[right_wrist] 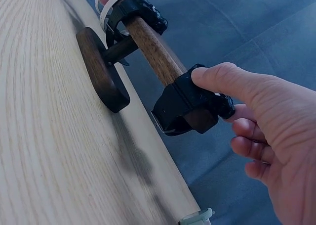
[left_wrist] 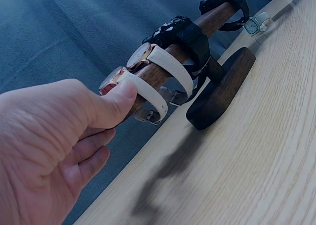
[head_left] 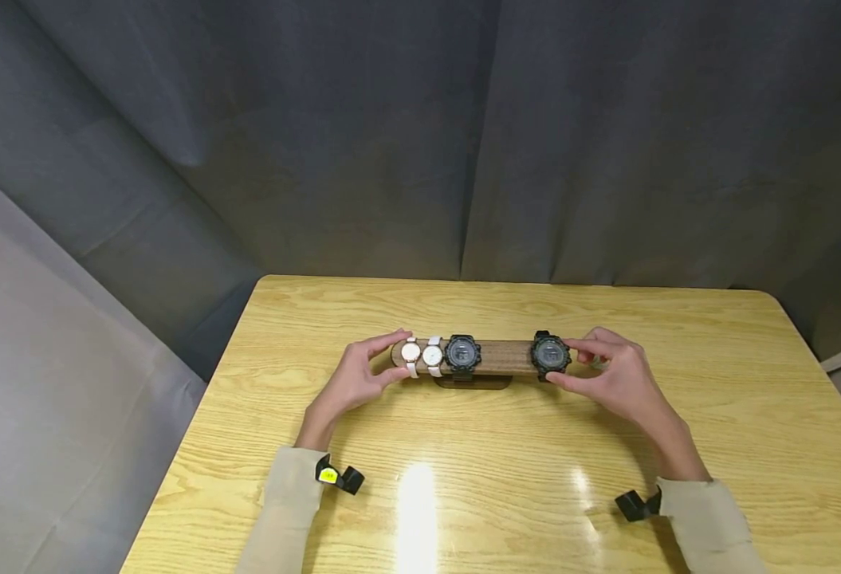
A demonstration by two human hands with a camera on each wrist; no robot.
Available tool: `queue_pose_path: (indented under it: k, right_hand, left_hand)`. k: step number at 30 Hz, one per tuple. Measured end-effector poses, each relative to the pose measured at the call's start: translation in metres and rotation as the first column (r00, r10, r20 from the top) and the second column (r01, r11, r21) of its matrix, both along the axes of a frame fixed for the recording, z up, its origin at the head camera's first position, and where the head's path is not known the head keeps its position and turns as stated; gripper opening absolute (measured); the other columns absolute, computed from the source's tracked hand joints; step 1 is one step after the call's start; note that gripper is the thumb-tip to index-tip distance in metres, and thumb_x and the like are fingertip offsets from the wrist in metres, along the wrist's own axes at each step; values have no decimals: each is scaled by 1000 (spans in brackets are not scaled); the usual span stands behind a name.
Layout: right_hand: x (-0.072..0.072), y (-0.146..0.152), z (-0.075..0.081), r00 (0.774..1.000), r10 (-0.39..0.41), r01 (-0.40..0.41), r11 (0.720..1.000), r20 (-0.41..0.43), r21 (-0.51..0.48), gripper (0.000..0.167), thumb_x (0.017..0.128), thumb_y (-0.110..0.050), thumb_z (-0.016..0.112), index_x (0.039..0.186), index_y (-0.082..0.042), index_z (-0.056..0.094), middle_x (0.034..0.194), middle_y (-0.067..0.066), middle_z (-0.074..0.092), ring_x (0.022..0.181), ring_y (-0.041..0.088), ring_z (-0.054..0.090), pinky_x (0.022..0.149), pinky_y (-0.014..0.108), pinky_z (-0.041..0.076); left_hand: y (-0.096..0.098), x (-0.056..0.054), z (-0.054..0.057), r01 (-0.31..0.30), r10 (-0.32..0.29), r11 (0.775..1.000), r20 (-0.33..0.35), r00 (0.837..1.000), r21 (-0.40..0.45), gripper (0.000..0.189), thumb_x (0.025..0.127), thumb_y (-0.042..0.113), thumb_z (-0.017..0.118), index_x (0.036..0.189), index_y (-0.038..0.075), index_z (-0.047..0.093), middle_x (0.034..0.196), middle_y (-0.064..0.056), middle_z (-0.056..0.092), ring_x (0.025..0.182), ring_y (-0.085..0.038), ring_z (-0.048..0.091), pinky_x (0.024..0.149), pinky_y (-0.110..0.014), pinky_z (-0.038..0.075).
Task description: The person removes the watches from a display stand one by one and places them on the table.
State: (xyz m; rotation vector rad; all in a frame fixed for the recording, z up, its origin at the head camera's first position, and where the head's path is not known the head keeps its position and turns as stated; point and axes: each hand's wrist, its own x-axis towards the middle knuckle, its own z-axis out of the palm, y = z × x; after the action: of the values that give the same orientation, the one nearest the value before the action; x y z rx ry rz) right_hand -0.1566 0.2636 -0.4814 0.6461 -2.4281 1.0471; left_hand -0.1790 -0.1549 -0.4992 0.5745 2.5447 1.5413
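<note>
A dark wooden watch stand (head_left: 504,356) with a horizontal bar and a flat base (left_wrist: 222,89) carries several watches. At its left end, my left hand (head_left: 355,375) pinches the outermost white-strapped watch (head_left: 410,351), thumb on the strap in front and fingers behind. Beside it sits a second white-strapped watch (head_left: 433,355), followed by a black digital watch (head_left: 462,352). My right hand (head_left: 617,375) grips another black digital watch (head_left: 551,353) round the bar's right end, thumb pressing its strap (right_wrist: 180,99). A stretch of bare bar lies between the two black watches.
A pale green watch (left_wrist: 254,24) lies on the wooden table (head_left: 506,478) near my right hand. Dark grey curtains (head_left: 363,143) hang behind the far table edge, and a light grey cloth (head_left: 54,383) is at the left.
</note>
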Motion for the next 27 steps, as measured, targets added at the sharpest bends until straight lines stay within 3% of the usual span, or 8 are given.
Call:
queue_pose_path:
  k: [6,17,27]
  right_hand:
    - [1,2,3,999,-13,13,1000,38,11,46,62,-8,101,103,-2,82,78,-8,54,69,5,45,56,17,37]
    - [-1,10,2,999,-9,8,1000,31,27,48,59,-7,102,103,-2,81,79,-10,55,69,3,45,52,19,34]
    - [0,13,7,999,-6,5,1000,47,18,47,63,-8,100,106,-4,81,80,-7,56,70,5,44,53,16,33]
  left_hand:
    - [0,0,-1,-4,4,1000,-6,1000,-9,57,93,16,80,147,24,62,155,-2,54,147,-27,45,123,-50,34]
    - [-1,-1,-1,-4,4,1000,-13,1000,-15,58,93,16,80,147,22,62,155,-2,54,147,-26,46,123,-48,34]
    - [-3,-1,-2,3,-4,1000,-11,1000,-11,57,94,16,80,148,14,61,155,-5,54,148,-29,45,123,-50,33]
